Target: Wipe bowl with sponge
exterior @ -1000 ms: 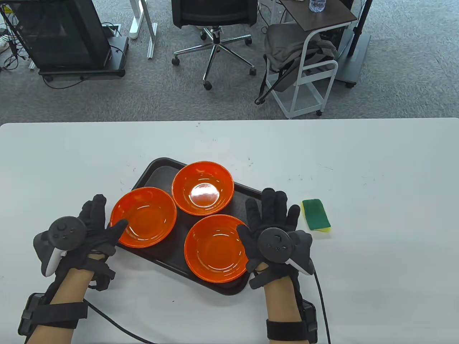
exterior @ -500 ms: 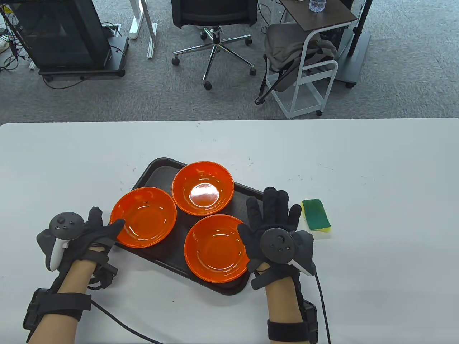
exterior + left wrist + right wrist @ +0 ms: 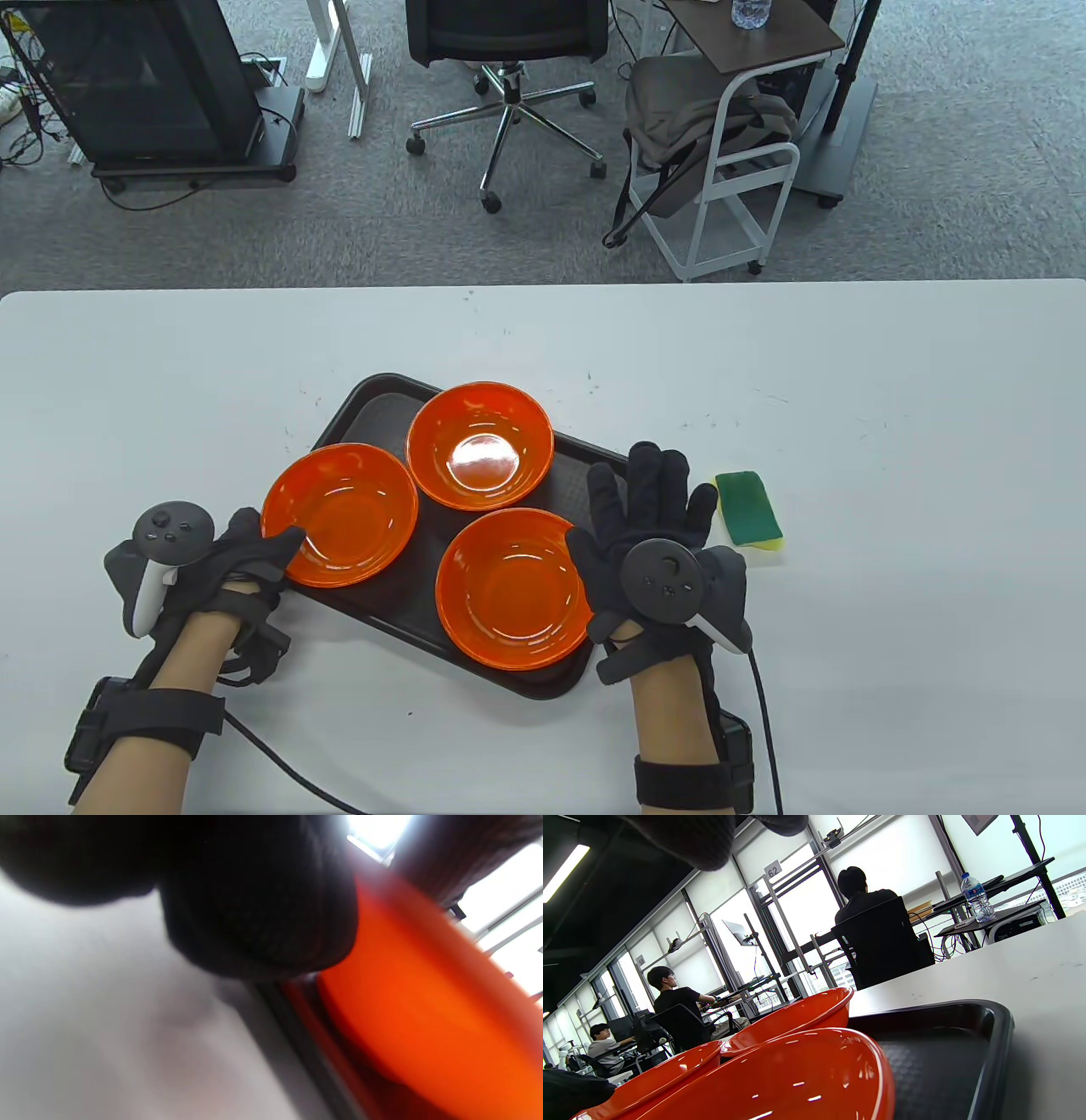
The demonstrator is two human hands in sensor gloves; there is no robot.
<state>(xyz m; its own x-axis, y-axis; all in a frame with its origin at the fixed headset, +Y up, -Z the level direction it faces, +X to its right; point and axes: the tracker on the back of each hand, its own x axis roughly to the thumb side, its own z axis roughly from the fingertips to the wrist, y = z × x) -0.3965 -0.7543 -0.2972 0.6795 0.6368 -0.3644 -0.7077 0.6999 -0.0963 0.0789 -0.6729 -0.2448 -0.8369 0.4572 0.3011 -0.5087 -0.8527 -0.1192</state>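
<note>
Lying on the white table (image 3: pixel 848 382), just right of the black tray (image 3: pixel 373 399): one sponge (image 3: pixel 748 507), green scouring face up, yellow foam showing along its near edge, untouched. Sitting on the tray: three orange bowls, left bowl (image 3: pixel 339 514), far bowl (image 3: pixel 480 445), near bowl (image 3: pixel 512 587), all upright and glossy.

Right hand (image 3: pixel 649 543) is hovering over the tray's right edge, fingers spread and extended, holding nothing; its little finger is reaching close to the sponge. Left hand (image 3: pixel 229 556) is curling at the left bowl's near-left rim, thumb lying over the rim; whether it is actually gripping cannot be told, the left wrist view being blurred.

Handling, as judgement: sponge is likely light, soft and compressible, best pinched across its long sides. Bowls are looking like rigid, smooth plastic, light and prone to sliding on the tray, so steadying at the rim is advisable while wiping.
</note>
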